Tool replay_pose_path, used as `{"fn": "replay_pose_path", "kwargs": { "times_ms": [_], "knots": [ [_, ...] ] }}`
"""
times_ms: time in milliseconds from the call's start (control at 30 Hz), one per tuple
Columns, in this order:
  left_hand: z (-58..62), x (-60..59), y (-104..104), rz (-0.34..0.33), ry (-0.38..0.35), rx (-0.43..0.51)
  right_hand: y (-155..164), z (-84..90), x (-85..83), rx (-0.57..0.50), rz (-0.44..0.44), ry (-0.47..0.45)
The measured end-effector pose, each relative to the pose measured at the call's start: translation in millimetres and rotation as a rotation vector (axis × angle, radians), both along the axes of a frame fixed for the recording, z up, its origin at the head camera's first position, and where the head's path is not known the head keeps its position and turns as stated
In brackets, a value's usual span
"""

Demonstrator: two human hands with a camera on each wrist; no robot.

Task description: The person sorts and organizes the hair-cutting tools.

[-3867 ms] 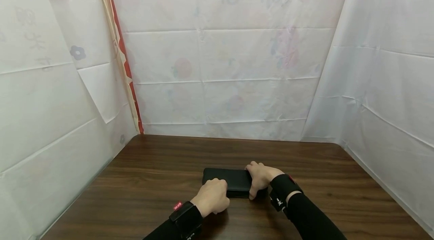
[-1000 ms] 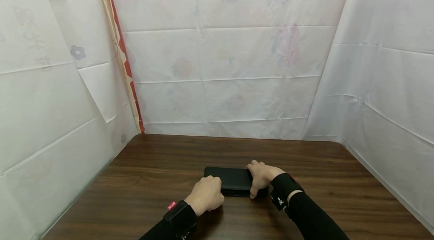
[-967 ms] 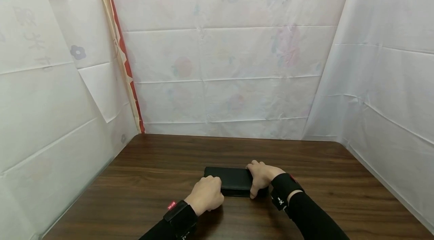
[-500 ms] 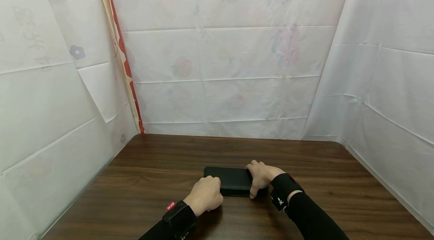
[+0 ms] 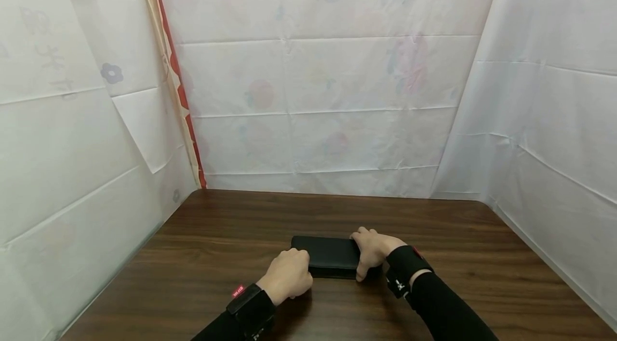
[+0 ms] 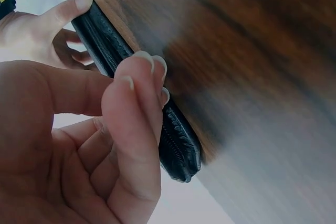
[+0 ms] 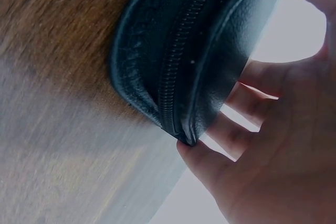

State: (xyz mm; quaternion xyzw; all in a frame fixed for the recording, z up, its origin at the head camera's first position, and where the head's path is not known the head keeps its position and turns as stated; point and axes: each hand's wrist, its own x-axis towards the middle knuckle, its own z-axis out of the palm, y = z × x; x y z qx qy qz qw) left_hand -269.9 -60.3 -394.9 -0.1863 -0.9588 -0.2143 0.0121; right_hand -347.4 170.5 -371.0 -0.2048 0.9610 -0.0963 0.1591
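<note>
A black zippered wallet (image 5: 330, 257) lies flat on the dark wooden tabletop (image 5: 231, 244), near its front edge and roughly centred between the side walls. My right hand (image 5: 371, 250) grips the wallet's right end: the fingers curl over the far edge and the thumb presses the near edge. The right wrist view shows the zipper (image 7: 181, 72) running round the wallet's rounded corner, with my fingers (image 7: 252, 103) under that end. My left hand (image 5: 287, 275) sits at the wallet's left near corner with the fingers curled; in the left wrist view the thumb and fingertips (image 6: 144, 74) pinch together at the zipper edge (image 6: 173, 145). I cannot tell whether a zipper pull lies between them. White cloth sheets (image 5: 318, 89) enclose the tabletop on three sides.
</note>
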Motion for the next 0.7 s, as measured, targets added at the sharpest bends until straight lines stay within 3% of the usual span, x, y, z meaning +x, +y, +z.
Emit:
{"fn": "replay_pose_path", "kwargs": {
  "times_ms": [300,700],
  "knots": [
    [-0.5,-1.1,-2.5,0.003,0.007,-0.05,0.0,-0.6,0.0,0.01,-0.003,0.004],
    [0.8,0.4,-3.1,0.018,0.023,-0.048,0.1,-1.5,-0.7,0.016,-0.004,0.008]
  ]
}}
